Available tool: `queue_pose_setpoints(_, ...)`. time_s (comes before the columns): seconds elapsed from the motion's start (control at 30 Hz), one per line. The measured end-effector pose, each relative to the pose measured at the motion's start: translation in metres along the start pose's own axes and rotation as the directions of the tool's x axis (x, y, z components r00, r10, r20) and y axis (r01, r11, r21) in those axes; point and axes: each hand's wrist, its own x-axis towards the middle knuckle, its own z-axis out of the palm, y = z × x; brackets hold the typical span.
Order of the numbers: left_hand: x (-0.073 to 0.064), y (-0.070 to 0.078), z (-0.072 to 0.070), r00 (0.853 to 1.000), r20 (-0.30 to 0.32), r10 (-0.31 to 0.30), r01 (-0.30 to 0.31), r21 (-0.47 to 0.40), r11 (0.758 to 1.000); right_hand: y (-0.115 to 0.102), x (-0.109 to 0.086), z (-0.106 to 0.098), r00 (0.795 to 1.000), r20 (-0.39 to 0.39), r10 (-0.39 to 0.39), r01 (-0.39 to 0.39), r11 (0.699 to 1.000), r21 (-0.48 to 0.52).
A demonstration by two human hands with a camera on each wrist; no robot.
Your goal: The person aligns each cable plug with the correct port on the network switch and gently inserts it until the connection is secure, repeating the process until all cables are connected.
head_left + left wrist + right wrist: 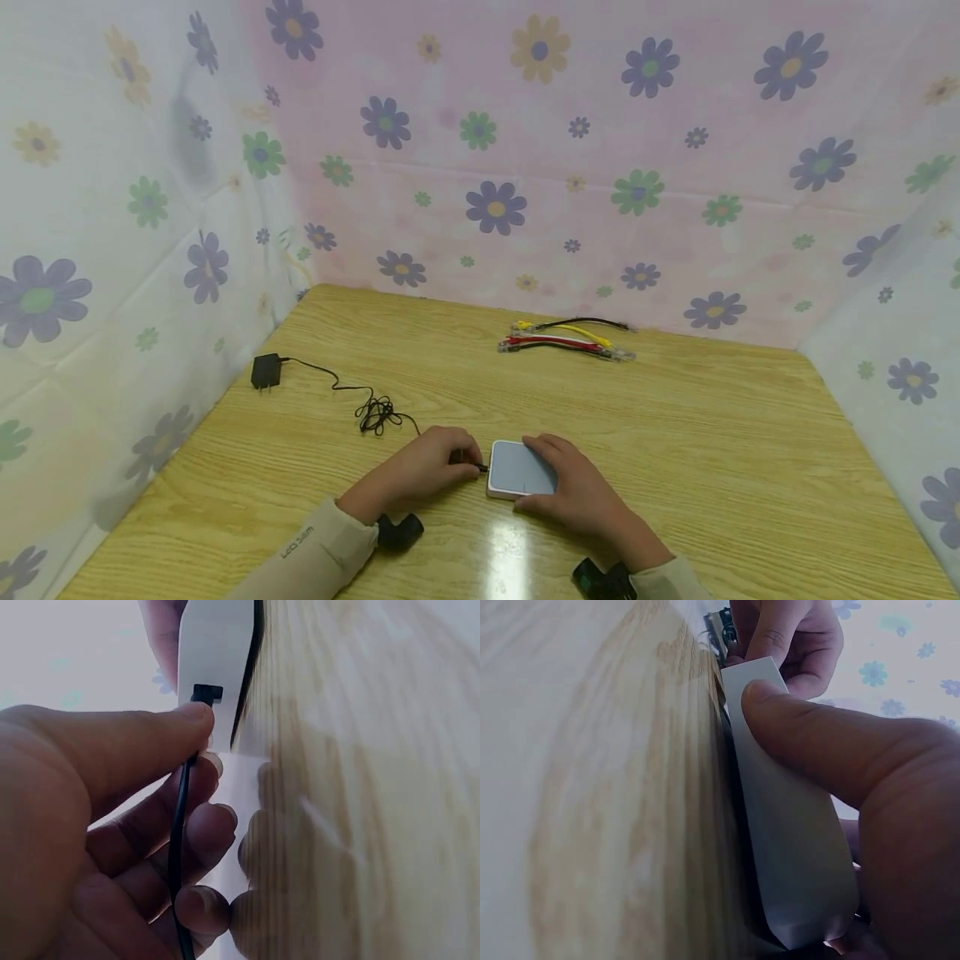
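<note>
A flat box-shaped device [517, 468] with a grey top and white sides lies on the table. Across its right part my right hand [573, 492] grips it, thumb on the near side [780, 787] and fingers on the far side. My left hand [431, 467] pinches the black plug [202, 697] of a thin cable [180, 825] between thumb and forefinger. That plug sits at a small dark port in the device's left side. How deep it goes in, I cannot tell. Beneath the thumb, the other left fingers curl loosely near the tabletop.
The black cable runs left through a tangled bundle [377, 414] to a black power adapter [266, 371] with prongs. Several short network cables [566, 340] in black, red, white and yellow lie toward the back of the wooden table [712, 433]. Flowered cloth [450, 150] hangs behind and at both sides.
</note>
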Motion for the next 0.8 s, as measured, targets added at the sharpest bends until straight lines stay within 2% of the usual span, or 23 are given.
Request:
queue_pose_setpoints(0.4, 0.0030, 0.0006, 0.0050, 0.999, -0.022, 0.037, -0.035, 0.099, 0.994, -0.0023, 0.0006, 0.0033, 1.000, -0.027, -0.012, 0.011, 1.000, -0.022)
queue_pose_setpoints(0.8, 0.0045, 0.0026, 0.0068, 0.999, -0.001, 0.048, -0.047, 0.124, 0.991, -0.0023, 0.0006, 0.0041, 1.000, -0.025, -0.004, 0.004, 1.000, -0.024)
